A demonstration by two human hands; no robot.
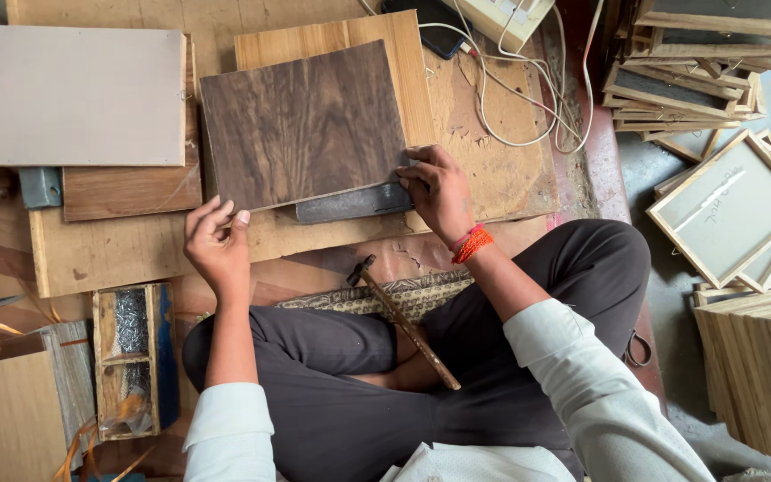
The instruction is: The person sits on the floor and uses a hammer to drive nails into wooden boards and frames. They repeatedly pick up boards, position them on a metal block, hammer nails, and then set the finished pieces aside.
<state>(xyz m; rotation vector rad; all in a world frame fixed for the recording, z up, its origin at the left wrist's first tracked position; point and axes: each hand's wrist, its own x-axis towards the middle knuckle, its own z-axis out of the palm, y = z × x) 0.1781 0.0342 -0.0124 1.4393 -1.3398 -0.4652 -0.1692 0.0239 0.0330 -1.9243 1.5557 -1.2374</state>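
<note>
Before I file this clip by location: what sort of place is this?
Probably a small frame-making or carpentry workshop, worked at floor level. Stacks of pale wooden frames lie at one side, a wooden-handled hammer rests across the seated person's lap, and both hands square up a dark brown wood-grain rectangular board.

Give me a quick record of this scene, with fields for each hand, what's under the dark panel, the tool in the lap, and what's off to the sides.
left hand: fingertips at lower left corner of dark wood panel
right hand: grip on panel's lower right edge
under panel: grey metal block on plywood board
lap: hammer, not held
left side: tray of nails
right side: stacked wooden frames
</note>
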